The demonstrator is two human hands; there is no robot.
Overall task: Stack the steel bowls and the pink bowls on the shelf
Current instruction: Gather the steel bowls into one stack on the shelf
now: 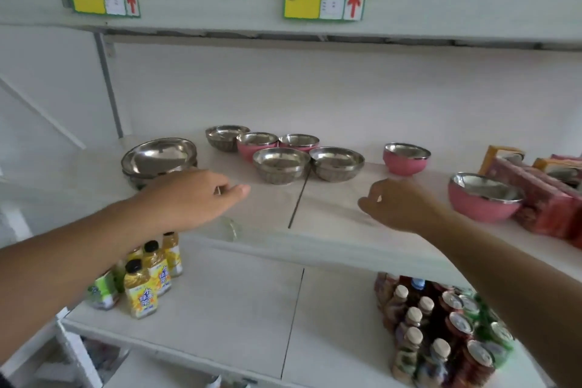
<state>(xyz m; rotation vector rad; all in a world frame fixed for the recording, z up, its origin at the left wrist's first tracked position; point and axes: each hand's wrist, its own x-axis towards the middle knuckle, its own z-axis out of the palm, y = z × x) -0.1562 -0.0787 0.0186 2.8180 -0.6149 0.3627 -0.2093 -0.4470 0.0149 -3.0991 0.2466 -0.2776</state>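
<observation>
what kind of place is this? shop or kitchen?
Most likely a small shop. Price tags with red arrows are clipped to the shelf edge, and bottled drinks and yellow juice bottles are stocked in rows below the bowls.

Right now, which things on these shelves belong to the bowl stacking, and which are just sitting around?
Part of the job:
steel bowls
pink bowls
stacked steel dishes
middle shelf

Just lying about:
yellow juice bottles
brown bottles and cans
red boxes
shelf price tags

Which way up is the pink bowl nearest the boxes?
Upright: the pink bowl sits on its base, steel-lined mouth facing up, and looks empty.
</observation>
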